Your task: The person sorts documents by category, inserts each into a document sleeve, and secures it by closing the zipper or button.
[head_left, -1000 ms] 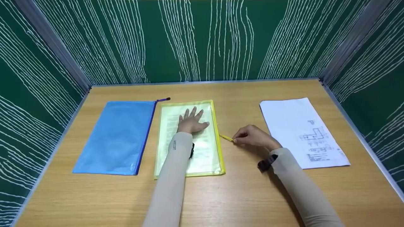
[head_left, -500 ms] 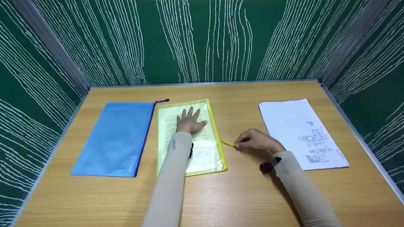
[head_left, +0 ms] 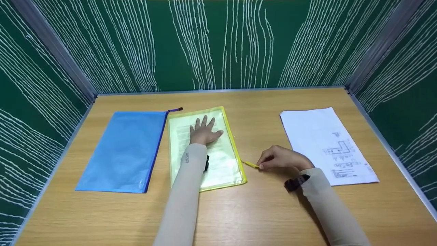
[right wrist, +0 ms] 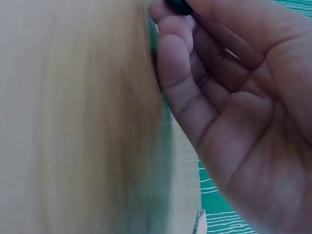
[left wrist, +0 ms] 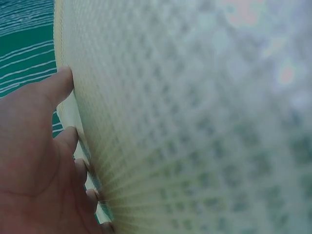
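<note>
A yellow-edged, see-through zip pouch [head_left: 223, 172] with printed paper inside lies on the table in the head view. My left hand [head_left: 205, 132] rests on its upper half, palm down with the fingers spread; the left wrist view shows its fingertips [left wrist: 66, 80] against the mesh surface. Beside the pouch's right edge, my right hand [head_left: 285, 159] pinches the yellow zipper pull [head_left: 251, 164] between thumb and fingers. Up close in the right wrist view, a dark tip [right wrist: 179, 6] shows between the pinching fingers. The sleeve covers the pouch's lower left part.
To the left lies a blue zip pouch [head_left: 121, 152], its dark-ended pull [head_left: 175, 109] near the yellow pouch's top left corner. White sheets with a printed drawing [head_left: 307, 131] lie at the right, partly behind my right wrist. Green panels [head_left: 218, 44] enclose the wooden table [head_left: 259, 212].
My right hand has drawn the zipper pull toward me along the right edge of the yellow pouch. The pouch has turned slightly, its top shifting left. My left hand stays on it.
</note>
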